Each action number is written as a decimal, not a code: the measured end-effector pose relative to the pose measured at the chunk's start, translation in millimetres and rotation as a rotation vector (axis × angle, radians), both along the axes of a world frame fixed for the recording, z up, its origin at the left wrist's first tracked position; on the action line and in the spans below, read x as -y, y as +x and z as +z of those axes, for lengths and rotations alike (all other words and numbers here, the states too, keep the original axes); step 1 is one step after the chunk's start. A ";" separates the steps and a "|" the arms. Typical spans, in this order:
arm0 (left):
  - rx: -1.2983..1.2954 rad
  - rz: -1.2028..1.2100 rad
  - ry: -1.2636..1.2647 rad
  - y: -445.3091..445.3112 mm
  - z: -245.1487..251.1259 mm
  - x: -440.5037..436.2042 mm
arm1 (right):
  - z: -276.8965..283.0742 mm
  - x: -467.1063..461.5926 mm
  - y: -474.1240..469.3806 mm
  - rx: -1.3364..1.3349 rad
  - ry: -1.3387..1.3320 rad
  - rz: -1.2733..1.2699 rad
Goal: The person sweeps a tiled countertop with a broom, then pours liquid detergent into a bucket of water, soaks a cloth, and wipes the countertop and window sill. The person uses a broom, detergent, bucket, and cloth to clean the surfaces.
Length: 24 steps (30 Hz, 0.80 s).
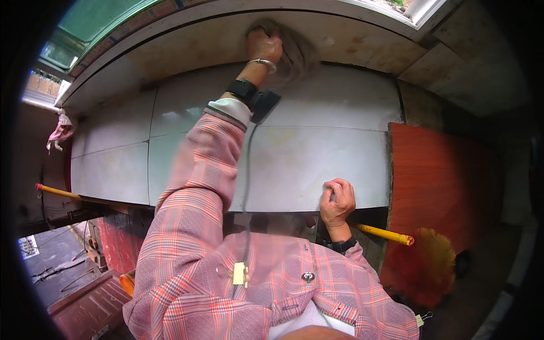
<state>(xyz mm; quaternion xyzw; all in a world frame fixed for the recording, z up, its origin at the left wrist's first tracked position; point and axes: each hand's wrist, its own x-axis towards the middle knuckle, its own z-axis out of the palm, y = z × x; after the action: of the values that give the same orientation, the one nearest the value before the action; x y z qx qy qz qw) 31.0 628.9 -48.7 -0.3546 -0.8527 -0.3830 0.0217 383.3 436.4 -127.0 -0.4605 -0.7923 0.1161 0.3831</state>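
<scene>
My left hand (264,46) reaches far forward and presses a blurred grey cloth (293,55) against the stained tiled wall (361,40), just above the back of the counter. A bracelet and a black wrist strap with a box-shaped device (265,106) are on that arm; a cable runs from the device back to my chest. My right hand (338,202) rests at the front edge of the white tiled counter (323,157), its fingers loosely curled with nothing visible in them.
A red-brown board (429,182) lies at the counter's right end. Along the front edge a yellow pole (384,233) sticks out near a yellow-red bristly brush (429,263). A pink cloth (60,129) hangs at the left. Windows (102,25) border the wall above.
</scene>
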 end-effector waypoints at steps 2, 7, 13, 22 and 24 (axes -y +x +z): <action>-0.226 0.029 -0.190 -23.8 4.6 19.1 | 0.0 -0.3 0.2 -0.002 0.007 0.004; -0.812 0.444 -0.482 -138.3 -0.2 66.4 | -3.4 0.2 0.3 -0.029 -0.024 -0.019; -0.187 0.351 -0.187 -141.3 -13.6 58.3 | -4.9 0.3 1.0 -0.001 0.009 -0.017; 0.589 0.262 -0.066 -155.1 -27.9 129.7 | -3.4 1.2 1.4 -0.012 0.053 0.009; 0.363 0.265 -0.202 -146.1 -21.9 156.8 | -4.0 1.2 1.6 -0.015 0.042 0.007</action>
<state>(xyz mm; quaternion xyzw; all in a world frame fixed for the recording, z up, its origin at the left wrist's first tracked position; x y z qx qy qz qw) -115.1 472.1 -70.6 -0.1656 -0.9156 -0.3470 -0.1173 384.9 435.3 -131.0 -0.4488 -0.7932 0.1040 0.3982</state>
